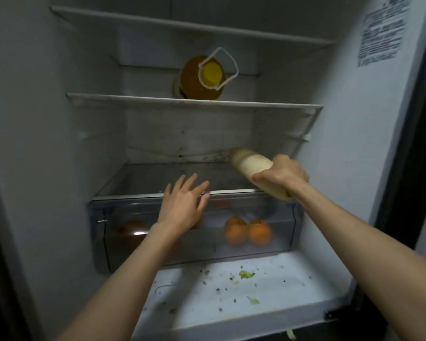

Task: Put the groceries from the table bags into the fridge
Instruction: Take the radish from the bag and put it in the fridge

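I face the open fridge. My right hand [282,174] grips a long white radish [250,166] and holds it tilted over the right side of the lowest glass shelf [158,178], its far end pointing toward the back wall. With its fingers spread and holding nothing, my left hand [185,203] hovers at the front edge of that shelf, just above the clear crisper drawer [285,217]. Two oranges [247,232] lie in the drawer's right half, and a darker round fruit [130,230] shows at its left.
A bottle of yellow oil with a yellow cap and a white handle [202,78] stands on the middle shelf [194,102]. The top shelf [192,24] is bare. The fridge floor [244,291] below the drawer carries green scraps and crumbs. The fridge's right inner wall [379,119] bears a label.
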Demonstrator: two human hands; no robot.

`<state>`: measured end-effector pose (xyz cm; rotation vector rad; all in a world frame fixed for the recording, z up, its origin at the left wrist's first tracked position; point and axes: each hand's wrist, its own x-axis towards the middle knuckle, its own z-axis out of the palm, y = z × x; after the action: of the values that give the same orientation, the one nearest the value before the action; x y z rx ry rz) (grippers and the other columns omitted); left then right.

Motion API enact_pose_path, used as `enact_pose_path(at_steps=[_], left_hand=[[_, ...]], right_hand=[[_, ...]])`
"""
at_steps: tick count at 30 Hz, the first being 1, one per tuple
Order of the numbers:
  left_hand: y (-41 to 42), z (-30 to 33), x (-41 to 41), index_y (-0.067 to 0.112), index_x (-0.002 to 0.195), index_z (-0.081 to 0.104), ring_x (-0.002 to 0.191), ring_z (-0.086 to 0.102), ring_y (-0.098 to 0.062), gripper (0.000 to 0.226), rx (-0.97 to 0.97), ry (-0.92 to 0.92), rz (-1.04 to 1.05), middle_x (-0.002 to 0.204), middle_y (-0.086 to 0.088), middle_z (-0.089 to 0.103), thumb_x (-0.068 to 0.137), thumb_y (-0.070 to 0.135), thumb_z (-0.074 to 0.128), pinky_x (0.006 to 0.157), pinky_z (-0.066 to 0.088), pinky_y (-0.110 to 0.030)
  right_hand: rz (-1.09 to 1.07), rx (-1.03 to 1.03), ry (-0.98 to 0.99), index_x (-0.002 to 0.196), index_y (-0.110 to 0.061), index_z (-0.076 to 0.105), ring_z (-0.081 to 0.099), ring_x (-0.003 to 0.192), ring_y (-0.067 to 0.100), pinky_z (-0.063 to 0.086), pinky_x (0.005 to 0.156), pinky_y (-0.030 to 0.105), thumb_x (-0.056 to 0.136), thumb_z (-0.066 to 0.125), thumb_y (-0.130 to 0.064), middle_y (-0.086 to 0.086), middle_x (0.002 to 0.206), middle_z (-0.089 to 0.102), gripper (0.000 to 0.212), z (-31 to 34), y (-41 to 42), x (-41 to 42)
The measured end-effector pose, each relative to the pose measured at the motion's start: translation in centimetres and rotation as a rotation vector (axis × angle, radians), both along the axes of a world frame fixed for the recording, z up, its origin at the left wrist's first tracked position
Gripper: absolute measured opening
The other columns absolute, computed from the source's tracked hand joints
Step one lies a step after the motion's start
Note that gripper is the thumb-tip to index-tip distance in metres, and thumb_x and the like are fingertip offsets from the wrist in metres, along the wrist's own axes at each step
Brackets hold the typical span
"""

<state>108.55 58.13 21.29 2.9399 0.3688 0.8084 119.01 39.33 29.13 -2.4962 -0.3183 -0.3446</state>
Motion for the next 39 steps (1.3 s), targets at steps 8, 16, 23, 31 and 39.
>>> enact_pose_path(at_steps=[8, 16, 23, 31, 39], left_hand=[[0.2, -1.6, 0.4, 0.036, 0.13, 0.052, 0.138, 0.032, -0.021, 0.064, 0.174, -0.112, 0.017, 0.144, 0.002, 0.044, 0.088, 0.052, 0.006, 0.112, 0.021, -0.043], [0.4, -2.1, 0.8, 0.032, 0.117, 0.065, 0.121, 0.055, -0.022, 0.045, 0.202, -0.177, 0.044, 0.121, 0.002, 0.065, 0.094, 0.044, 0.028, 0.102, 0.038, -0.043], [0.4, -2.3, 0.8, 0.031, 0.117, 0.065, 0.12, 0.056, -0.021, 0.045, 0.209, -0.207, 0.037, 0.121, 0.002, 0.065, 0.094, 0.043, 0.028, 0.104, 0.035, -0.043], [0.2, -2.2, 0.6, 0.031, 0.122, 0.061, 0.123, 0.053, -0.021, 0.052, 0.177, -0.189, 0.019, 0.126, 0.001, 0.061, 0.093, 0.046, 0.022, 0.108, 0.03, -0.043], [0.0, -1.5, -0.1, 0.036, 0.137, 0.044, 0.137, 0.035, -0.017, 0.069, 0.184, -0.075, 0.01, 0.144, 0.007, 0.044, 0.086, 0.053, 0.0, 0.113, 0.019, -0.038]], right_hand=[[-0.066, -0.188, -0.114, 0.124, -0.014, 0.048, 0.056, 0.113, 0.033, 0.045, 0.084, 0.034, 0.07, 0.072, -0.043, 0.012, 0.123, 0.058, 0.066, 0.0, 1.7, 4.4], [-0.042, -0.292, -0.502, 0.118, -0.006, 0.052, 0.046, 0.112, 0.038, 0.046, 0.077, 0.042, 0.087, 0.058, -0.02, 0.019, 0.12, 0.047, 0.034, -2.1, 2.7, 7.1], [0.005, -0.409, -0.564, 0.107, 0.002, 0.062, 0.053, 0.102, 0.038, 0.043, 0.082, 0.041, 0.084, 0.06, -0.021, 0.02, 0.113, 0.056, 0.032, -3.7, 1.8, 7.0], [0.045, -0.522, -0.394, 0.129, -0.004, 0.047, 0.045, 0.12, 0.034, 0.037, 0.097, 0.039, 0.083, 0.051, -0.021, 0.017, 0.133, 0.047, 0.05, -2.1, 1.6, 7.2], [0.117, -0.639, -0.367, 0.138, -0.012, 0.036, 0.031, 0.134, 0.029, 0.018, 0.112, 0.046, 0.092, 0.041, -0.027, 0.014, 0.145, 0.037, 0.049, -1.8, 1.0, 7.7]])
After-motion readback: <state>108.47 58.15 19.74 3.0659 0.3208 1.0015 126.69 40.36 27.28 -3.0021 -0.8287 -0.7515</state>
